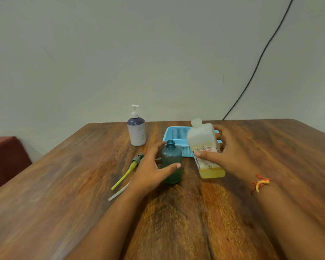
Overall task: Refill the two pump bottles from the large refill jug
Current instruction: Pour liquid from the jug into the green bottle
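Nearest on the desk (79, 194), the left hand (150, 171) curls around the teal bottle (172, 164), thumb across its front and fingers behind, seemingly steadying it; its neck is open and the pump is out, so this bottle looks prepared but, as far as can be judged through the tinted wall, not visibly filled; the removed pump (129, 170), with yellow-green tube, lies on the desk just left of that hand, a white strip (118, 192) beside it. The right hand (231, 154) grasps the refill jug (204, 149), tilted, cap off, yellow liquid low inside; its label reads "BIOCHEK - CHG", smaller print illegible. Behind lies a blue basket (176, 136); farther left, the white bottle (136, 131) stands capped with its pump, apparently untouched; both fills remain.
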`<state>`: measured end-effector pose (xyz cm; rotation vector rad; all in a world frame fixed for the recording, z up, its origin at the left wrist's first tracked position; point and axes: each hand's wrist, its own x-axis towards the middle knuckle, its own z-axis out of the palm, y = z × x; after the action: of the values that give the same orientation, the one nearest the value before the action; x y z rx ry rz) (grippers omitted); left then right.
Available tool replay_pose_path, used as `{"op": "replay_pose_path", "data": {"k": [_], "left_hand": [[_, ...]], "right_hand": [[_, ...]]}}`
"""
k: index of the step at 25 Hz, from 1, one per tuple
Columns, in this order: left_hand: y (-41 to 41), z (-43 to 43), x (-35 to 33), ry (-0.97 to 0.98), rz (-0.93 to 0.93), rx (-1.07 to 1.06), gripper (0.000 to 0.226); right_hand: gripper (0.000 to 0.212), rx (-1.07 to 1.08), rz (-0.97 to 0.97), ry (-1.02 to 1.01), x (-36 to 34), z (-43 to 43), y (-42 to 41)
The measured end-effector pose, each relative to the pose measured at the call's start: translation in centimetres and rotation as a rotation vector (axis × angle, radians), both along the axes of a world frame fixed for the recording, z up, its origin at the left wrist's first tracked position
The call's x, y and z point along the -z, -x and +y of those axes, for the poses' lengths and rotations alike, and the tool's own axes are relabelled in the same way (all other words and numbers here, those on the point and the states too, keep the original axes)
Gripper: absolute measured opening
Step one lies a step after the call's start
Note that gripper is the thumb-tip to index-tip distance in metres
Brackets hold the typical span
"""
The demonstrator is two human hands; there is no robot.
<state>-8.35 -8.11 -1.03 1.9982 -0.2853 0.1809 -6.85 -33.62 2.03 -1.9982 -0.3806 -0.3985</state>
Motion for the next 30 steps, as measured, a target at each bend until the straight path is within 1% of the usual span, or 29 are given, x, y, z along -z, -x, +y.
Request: {"op": "replay_pose_path", "data": {"k": [2,6,11,13,17,21,26,30], "left_hand": [[-0.2,-0.3,0.2,-0.039,-0.031,-0.015,0.079],[0.0,-0.9,0.2,-0.047,-0.16,-0.057,0.082],[-0.2,-1.0,0.5,-0.061,-0.233,-0.081,0.08],[-0.2,-1.0,0.5,-0.085,-0.245,-0.074,0.08],[-0.3,-1.1,0.7,-0.106,-0.261,-0.069,0.079],[-0.2,-1.4,0.9,-0.102,-0.262,-0.053,0.08],[-0.1,-1.6,0.8,-0.101,-0.25,-0.044,0.079],[0.0,-1.5,0.8,-0.09,-0.223,-0.032,0.081]], "right_hand": [[0.091,0.011,-0.031,0.029,0.5,0.1,-0.1],[0.082,0.023,-0.146,0.096,0.8,0.2,0.2],[0.089,0.053,-0.271,0.159,1.3,-0.4,-0.5],[0.091,0.061,-0.289,0.193,1.3,-0.6,-0.7],[0.094,0.146,-0.362,0.32,1.0,-0.9,-0.5],[0.093,0.142,-0.36,0.338,0.5,-0.7,0.3],[0.092,0.187,-0.394,0.454,0.1,-0.8,0.6],[0.089,0.23,-0.44,0.494,0.0,-0.6,0.8]]}}
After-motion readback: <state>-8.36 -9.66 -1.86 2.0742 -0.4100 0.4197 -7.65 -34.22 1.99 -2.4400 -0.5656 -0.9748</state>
